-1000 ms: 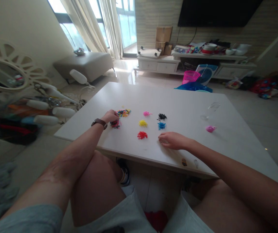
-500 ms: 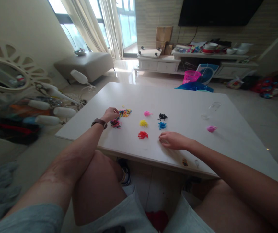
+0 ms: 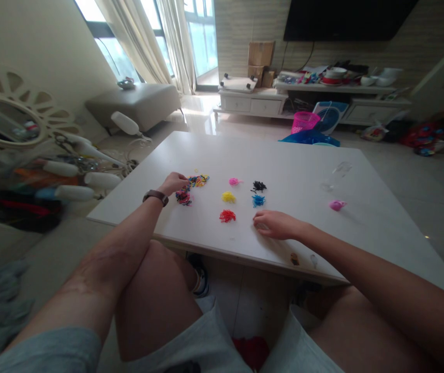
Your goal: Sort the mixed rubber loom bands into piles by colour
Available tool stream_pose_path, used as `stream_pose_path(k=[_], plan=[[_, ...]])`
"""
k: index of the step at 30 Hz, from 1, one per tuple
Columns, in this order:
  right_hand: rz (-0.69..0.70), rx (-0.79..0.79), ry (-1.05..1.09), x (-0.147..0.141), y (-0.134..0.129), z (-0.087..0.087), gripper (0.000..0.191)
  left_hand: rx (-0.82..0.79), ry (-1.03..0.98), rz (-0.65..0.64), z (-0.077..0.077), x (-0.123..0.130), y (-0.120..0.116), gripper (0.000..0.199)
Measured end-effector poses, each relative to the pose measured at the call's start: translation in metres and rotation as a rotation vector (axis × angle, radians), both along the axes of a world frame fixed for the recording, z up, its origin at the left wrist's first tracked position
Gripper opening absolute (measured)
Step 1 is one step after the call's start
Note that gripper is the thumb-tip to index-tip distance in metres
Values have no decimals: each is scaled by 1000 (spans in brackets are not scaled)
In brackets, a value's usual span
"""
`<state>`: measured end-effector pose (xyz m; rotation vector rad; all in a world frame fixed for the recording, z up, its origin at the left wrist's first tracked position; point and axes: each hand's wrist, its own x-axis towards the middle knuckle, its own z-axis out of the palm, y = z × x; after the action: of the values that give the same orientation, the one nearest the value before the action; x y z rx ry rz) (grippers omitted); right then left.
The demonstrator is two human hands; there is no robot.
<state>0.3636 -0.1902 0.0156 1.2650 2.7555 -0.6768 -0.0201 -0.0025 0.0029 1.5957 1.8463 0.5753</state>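
Observation:
My left hand (image 3: 174, 183), with a dark band on the wrist, is at the edge of a mixed-colour pile of small bands (image 3: 199, 180); its fingertips are pinched, and what they hold is too small to make out. Just below lies a darker mixed pile (image 3: 183, 197). My right hand (image 3: 272, 224) rests on the table with curled fingers, below a blue pile (image 3: 258, 200); whether it holds anything is hidden. Between the hands are pink (image 3: 234, 182), yellow (image 3: 228, 197) and red (image 3: 227, 216) piles. A black pile (image 3: 260, 186) sits above the blue one.
On the white table (image 3: 284, 160), a pink object (image 3: 337, 205) and a clear container (image 3: 341, 170) stand at the right. A small brown item (image 3: 294, 259) lies by the front edge. White lamp heads (image 3: 103, 180) reach close to the table's left side.
My left hand has shifted very slightly left, its fingertips still by the mixed piles. My right hand has stayed in place. The piles look the same.

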Motion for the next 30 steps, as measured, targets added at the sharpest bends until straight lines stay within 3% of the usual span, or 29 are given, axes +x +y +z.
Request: stream_pose_path(k=[15,20,30], plan=[[-4,7,-1,-1,-1,0,8,242,92,55,-11,4,10,20],[1,8,-6,-1,0,-2,9,261,61,33,-15,7,14,22],[6,10,-15,-3,-1,0,8,236,264,-19,-18,7,18,21]])
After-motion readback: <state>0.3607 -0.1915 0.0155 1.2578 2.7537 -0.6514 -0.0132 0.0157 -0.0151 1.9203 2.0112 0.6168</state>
